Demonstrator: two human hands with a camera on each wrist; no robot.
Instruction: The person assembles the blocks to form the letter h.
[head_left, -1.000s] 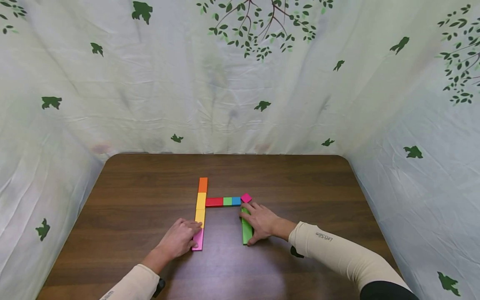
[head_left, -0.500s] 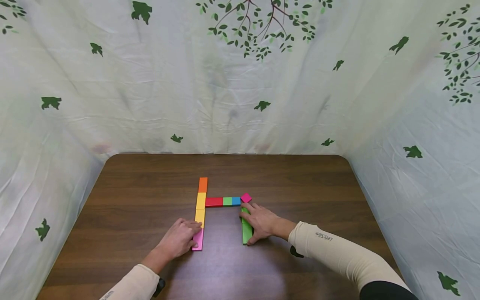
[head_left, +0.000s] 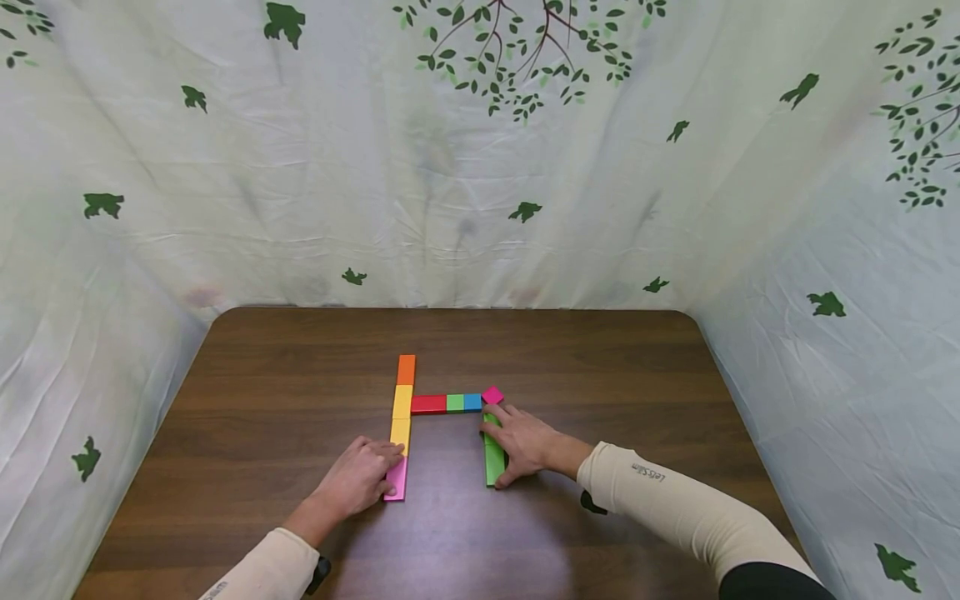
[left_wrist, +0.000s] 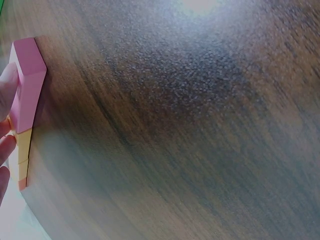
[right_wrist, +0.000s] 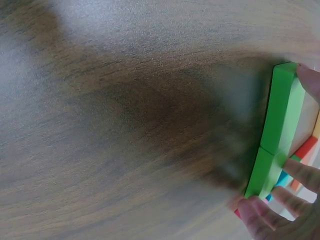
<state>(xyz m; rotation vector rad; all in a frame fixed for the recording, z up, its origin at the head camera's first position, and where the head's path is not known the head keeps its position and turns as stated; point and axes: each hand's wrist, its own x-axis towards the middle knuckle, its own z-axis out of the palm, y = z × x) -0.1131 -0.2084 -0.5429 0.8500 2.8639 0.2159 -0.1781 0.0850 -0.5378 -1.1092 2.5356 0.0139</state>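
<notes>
My left hand [head_left: 362,475] rests at the near end of a column of blocks. Its thumb touches the pink block [head_left: 397,478], and its fingertips lie by the yellow block [head_left: 401,432] just beyond. Across from it, my right hand [head_left: 527,442] spans two green blocks [right_wrist: 281,107] set end to end. The thumb presses the near end while the fingertips hold the far part, covering some of it in the head view. A magenta block [head_left: 492,396] sits turned like a diamond just past those fingertips.
From the column, a row of a red block [head_left: 429,405], a small green block [head_left: 455,404] and a blue block [head_left: 472,403] reaches toward the magenta one. An orange block [head_left: 406,370] tops the column. Leaf-printed cloth [head_left: 465,167] surrounds the wooden table [head_left: 600,358].
The near end of the green blocks has shifted very slightly away from me along with my right thumb. My left hand and the other blocks have stayed where they were.
</notes>
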